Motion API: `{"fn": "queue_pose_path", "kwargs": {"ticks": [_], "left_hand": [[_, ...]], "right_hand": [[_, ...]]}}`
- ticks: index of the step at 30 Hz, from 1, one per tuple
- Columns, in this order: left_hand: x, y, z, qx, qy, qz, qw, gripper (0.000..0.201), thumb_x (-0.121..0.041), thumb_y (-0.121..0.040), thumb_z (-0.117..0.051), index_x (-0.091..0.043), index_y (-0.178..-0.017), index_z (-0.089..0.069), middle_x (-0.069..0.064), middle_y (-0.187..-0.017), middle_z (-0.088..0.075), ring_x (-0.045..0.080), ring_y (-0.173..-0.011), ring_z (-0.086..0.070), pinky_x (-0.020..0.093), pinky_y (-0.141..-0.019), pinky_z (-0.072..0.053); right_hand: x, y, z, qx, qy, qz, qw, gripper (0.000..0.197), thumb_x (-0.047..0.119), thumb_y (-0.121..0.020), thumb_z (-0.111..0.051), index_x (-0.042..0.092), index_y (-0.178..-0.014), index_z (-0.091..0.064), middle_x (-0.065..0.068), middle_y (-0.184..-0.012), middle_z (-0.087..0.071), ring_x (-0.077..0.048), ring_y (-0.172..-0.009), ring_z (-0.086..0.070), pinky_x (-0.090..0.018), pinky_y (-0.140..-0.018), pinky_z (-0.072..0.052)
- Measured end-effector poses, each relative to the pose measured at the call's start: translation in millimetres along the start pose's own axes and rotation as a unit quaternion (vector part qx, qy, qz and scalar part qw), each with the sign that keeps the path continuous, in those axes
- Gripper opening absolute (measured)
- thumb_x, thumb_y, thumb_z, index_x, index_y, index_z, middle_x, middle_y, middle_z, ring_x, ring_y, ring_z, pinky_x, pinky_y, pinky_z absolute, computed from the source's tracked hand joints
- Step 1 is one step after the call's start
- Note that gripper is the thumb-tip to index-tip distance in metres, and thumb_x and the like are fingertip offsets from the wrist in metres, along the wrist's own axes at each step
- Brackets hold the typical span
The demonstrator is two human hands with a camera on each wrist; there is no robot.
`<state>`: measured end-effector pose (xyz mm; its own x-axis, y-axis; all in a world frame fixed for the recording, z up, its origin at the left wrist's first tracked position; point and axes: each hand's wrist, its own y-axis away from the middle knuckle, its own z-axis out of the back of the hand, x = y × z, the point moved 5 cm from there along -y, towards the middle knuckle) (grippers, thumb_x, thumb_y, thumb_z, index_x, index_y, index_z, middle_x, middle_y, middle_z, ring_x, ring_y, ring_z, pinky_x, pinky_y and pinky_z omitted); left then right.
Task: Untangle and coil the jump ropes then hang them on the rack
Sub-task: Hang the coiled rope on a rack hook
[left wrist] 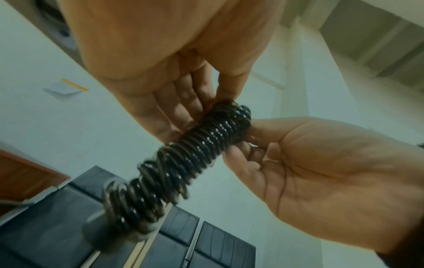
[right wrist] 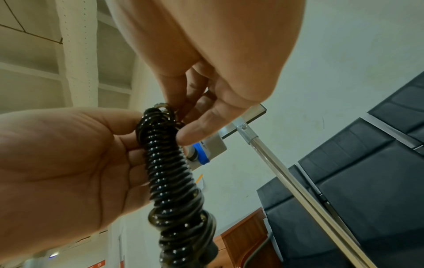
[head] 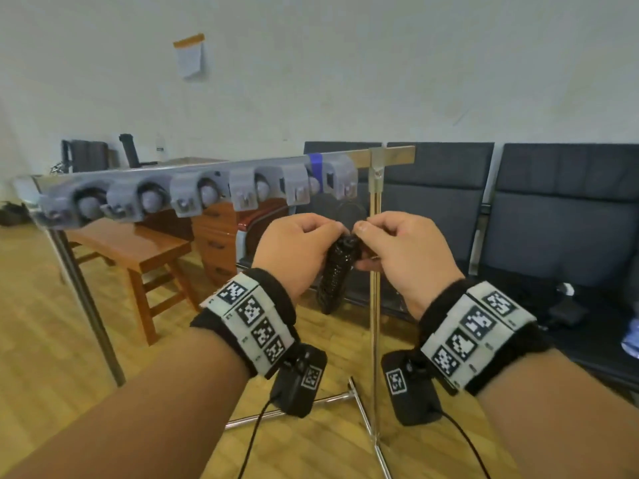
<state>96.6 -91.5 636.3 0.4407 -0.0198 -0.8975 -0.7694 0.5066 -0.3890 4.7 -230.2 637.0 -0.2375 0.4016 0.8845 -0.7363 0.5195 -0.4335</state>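
Dark chairs (head: 560, 209) line the white wall behind a wooden desk (head: 131, 247). In front of them stands the rack (head: 193, 191), a metal bar on thin poles carrying a row of grey clips, with blue tape near its right end. Just below that right end, both hands meet around 1 rope (head: 337, 274), a black cord wound into a tight coil that hangs down from them. The left hand (head: 297, 252) has its fingers curled round the coil's upper part, thumb on one side. The right hand (head: 401, 250) pinches the top turns between thumb and fingertips (right wrist: 192, 132). The coil's lower end looks looser and seems to wrap a handle, though blur there hides the detail.
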Motion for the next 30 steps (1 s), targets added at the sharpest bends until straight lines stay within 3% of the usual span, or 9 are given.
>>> {"fn": "queue_pose_path", "kwargs": {"ticks": [6,9,12,16,20,23,25,27,30], "left_hand": [[4,-35,-14,-0.044,0.078,0.034,0.995,0.025,-0.043,-0.082,-0.067,-0.026,-0.09,-0.083,0.004,-0.091,-0.081,0.026,-0.093,-0.078,0.053,-0.092,-0.061],[8,-48,-17,-0.051,0.065,0.035,0.996,0.028,-0.043,-0.083,-0.066,-0.022,-0.088,-0.083,0.007,-0.089,-0.081,0.03,-0.092,-0.078,0.055,-0.092,-0.06],[18,-54,-20,-0.051,0.056,0.049,0.996,0.022,-0.038,-0.087,-0.067,-0.02,-0.085,-0.08,0.017,-0.092,-0.079,0.04,-0.094,-0.075,0.06,-0.09,-0.06],[32,-58,-18,-0.048,0.037,0.042,0.997,0.02,-0.034,-0.095,-0.068,-0.023,-0.086,-0.082,0.008,-0.087,-0.08,0.033,-0.09,-0.077,0.057,-0.089,-0.061],[42,-56,-17,-0.036,0.07,0.051,0.996,0.022,-0.036,-0.098,-0.069,-0.015,-0.098,-0.078,0.013,-0.099,-0.079,0.035,-0.097,-0.077,0.057,-0.091,-0.061],[58,-47,-13,-0.066,0.1,0.094,0.988,0.031,-0.042,-0.101,-0.064,-0.013,-0.101,-0.073,0.013,-0.103,-0.079,0.029,-0.097,-0.077,0.048,-0.089,-0.064],[72,-37,-9,-0.082,0.075,0.112,0.987,0.028,-0.041,-0.102,-0.061,-0.016,-0.096,-0.073,0.006,-0.096,-0.079,0.024,-0.091,-0.076,0.041,-0.085,-0.063],[89,-23,-9,-0.066,0.05,0.121,0.989,0.019,-0.032,-0.101,-0.063,-0.019,-0.09,-0.071,0.0,-0.085,-0.076,0.019,-0.082,-0.072,0.036,-0.075,-0.061],[122,6,-20,0.024,-0.009,0.127,0.992,0.016,-0.026,-0.093,-0.065,-0.028,-0.079,-0.072,0.003,-0.083,-0.078,0.018,-0.074,-0.073,0.033,-0.069,-0.059]], "right_hand": [[-3,-53,3,-0.013,0.006,0.006,1.0,0.019,0.025,-0.098,-0.068,0.017,-0.085,-0.079,-0.001,-0.077,-0.076,-0.015,-0.073,-0.076,-0.037,-0.069,-0.065],[-13,-67,3,-0.012,-0.003,-0.012,1.0,0.018,0.024,-0.097,-0.068,0.016,-0.086,-0.079,-0.002,-0.078,-0.078,-0.015,-0.072,-0.076,-0.036,-0.068,-0.065],[-25,-73,2,-0.012,-0.015,-0.037,0.999,0.016,0.023,-0.097,-0.069,0.015,-0.087,-0.079,-0.007,-0.083,-0.078,-0.019,-0.076,-0.077,-0.039,-0.07,-0.065],[-33,-71,-5,0.014,-0.015,-0.044,0.999,0.016,0.024,-0.098,-0.067,0.013,-0.093,-0.078,-0.009,-0.086,-0.078,-0.021,-0.077,-0.077,-0.039,-0.071,-0.065],[-34,-64,-7,0.025,0.001,-0.048,0.999,0.024,0.032,-0.1,-0.063,0.013,-0.097,-0.076,-0.01,-0.086,-0.077,-0.025,-0.075,-0.076,-0.033,-0.063,-0.063],[-41,-54,-5,0.028,0.015,-0.076,0.997,0.029,0.04,-0.102,-0.058,0.014,-0.101,-0.072,-0.012,-0.091,-0.074,-0.024,-0.071,-0.074,-0.04,-0.067,-0.065],[-49,-44,-2,0.032,0.0,-0.1,0.994,0.03,0.04,-0.103,-0.056,0.013,-0.102,-0.071,-0.01,-0.088,-0.071,-0.022,-0.066,-0.07,-0.036,-0.063,-0.064],[-61,-30,1,0.051,-0.004,-0.123,0.991,0.033,0.038,-0.104,-0.055,0.01,-0.101,-0.071,-0.007,-0.082,-0.069,-0.02,-0.063,-0.067,-0.031,-0.059,-0.06],[-94,-5,0,0.105,0.084,-0.138,0.981,0.033,0.037,-0.104,-0.055,0.011,-0.095,-0.073,-0.007,-0.078,-0.071,-0.018,-0.063,-0.069,-0.031,-0.06,-0.061]]}}
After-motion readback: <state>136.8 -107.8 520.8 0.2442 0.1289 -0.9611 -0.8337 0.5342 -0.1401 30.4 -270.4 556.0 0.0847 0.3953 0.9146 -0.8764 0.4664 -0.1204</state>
